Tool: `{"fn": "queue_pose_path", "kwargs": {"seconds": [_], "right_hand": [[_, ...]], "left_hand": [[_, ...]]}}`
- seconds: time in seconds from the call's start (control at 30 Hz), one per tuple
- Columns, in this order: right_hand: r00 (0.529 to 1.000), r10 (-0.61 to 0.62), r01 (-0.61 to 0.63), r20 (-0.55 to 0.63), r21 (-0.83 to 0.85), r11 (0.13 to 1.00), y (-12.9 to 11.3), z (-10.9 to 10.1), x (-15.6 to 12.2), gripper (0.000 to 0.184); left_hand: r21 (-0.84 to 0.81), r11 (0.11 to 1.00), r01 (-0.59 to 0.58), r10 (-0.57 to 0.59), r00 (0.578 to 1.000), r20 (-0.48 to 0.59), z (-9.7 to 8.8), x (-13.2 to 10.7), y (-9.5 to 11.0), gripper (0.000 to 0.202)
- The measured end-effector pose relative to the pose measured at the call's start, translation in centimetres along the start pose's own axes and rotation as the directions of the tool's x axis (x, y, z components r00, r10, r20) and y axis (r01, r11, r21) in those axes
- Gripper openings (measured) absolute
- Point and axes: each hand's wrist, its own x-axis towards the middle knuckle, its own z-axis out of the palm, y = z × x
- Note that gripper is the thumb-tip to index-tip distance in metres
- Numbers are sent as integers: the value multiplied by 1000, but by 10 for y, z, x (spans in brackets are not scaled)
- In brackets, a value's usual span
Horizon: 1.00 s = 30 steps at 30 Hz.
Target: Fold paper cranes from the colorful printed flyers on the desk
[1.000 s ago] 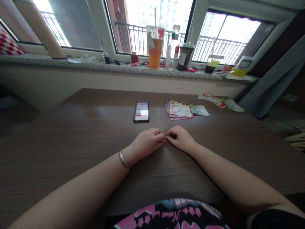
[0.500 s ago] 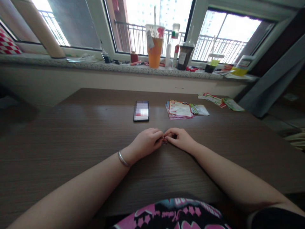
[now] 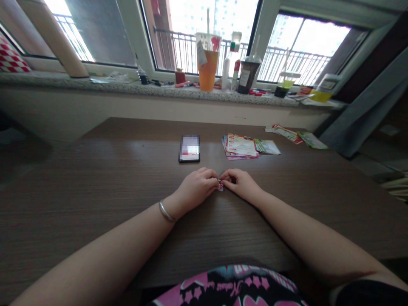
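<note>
Between my fingertips, just above or on the brown table (image 3: 127, 178), is a small crumpled pink-and-white piece (image 3: 220, 185), perhaps paper or foil; its kind is too small to make out. My left hand (image 3: 199, 185), with a silver bangle at the wrist, pinches it from the left. From the right, my right hand (image 3: 239, 182) has thumb and forefinger pressed together on it. Both hands' fingertips nearly meet. Beyond the left hand lies a phone (image 3: 189, 148) with a blurred screen. A stack of printed leaflets (image 3: 241, 145) rests farther back, past the right hand.
More green and red packets (image 3: 312, 139) lie at the table's back right. Along the stone windowsill (image 3: 111, 87) stand a tall cup of orange drink (image 3: 207, 70), a dark drink cup (image 3: 247, 76), bottles and several small items. A grey curtain (image 3: 360, 102) hangs at the right.
Both hands have shifted slightly, the fingers rising a little away from me. More of the small pink-and-white piece shows between the fingertips. Phone and leaflets stay in place.
</note>
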Motion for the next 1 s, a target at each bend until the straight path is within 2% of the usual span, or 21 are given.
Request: {"fn": "queue_pose_path", "kwargs": {"seconds": [0.27, 0.6, 0.87, 1.0], "right_hand": [[999, -48, 46, -5, -212, 976, -3, -4, -1, 5], [990, -144, 139, 8, -310, 940, -2, -5, -1, 2], [947, -301, 321, 112, -352, 879, -9, -12, -6, 9], [926, -333, 376, 176, -411, 830, -13, -16, -8, 15]], "left_hand": [[51, 998, -24, 20, 998, 65, -3, 1, 1, 23], [124, 991, -51, 32, 989, 147, -4, 0, 7, 23], [152, 988, -31, 13, 993, 115, -5, -1, 10, 18], [172, 985, -31, 10, 992, 123, -4, -1, 10, 15]]}}
